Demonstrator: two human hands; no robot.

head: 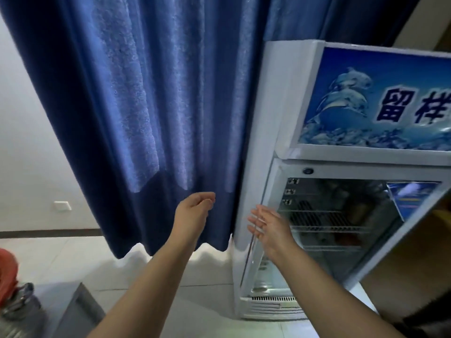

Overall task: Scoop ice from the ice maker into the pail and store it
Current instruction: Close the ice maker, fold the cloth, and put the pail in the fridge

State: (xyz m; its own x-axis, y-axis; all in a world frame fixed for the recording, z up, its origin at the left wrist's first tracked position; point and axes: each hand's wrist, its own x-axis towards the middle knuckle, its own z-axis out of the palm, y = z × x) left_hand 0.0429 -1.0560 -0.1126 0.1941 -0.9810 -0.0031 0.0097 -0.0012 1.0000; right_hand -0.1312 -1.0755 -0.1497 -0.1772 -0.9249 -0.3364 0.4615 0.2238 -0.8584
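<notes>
Fingers [256, 217] of our right hand [269, 230] are straight and spread apart, holding nothing, raised before the left edge of the glass door [341, 215] of a tall white display cooler [275, 106]; whether they touch the door frame we cannot tell. Our left hand [192, 212] hangs in the air near it, in front of a long dark-blue curtain [146, 106], its fingers [207, 198] loosely curled toward the palm and empty. The cooler carries a blue sign [380, 101] with dolphins and Chinese characters, and wire shelves [327, 228] show behind the glass. A shiny steel pail [18, 306] sits at the lower left edge of our view, partly cut off, well apart from both hands, beside an orange-red plastic bag [7, 269] and a grey box-shaped unit [80, 311]. A white wall socket [62, 205] sits low on the pale wall.
</notes>
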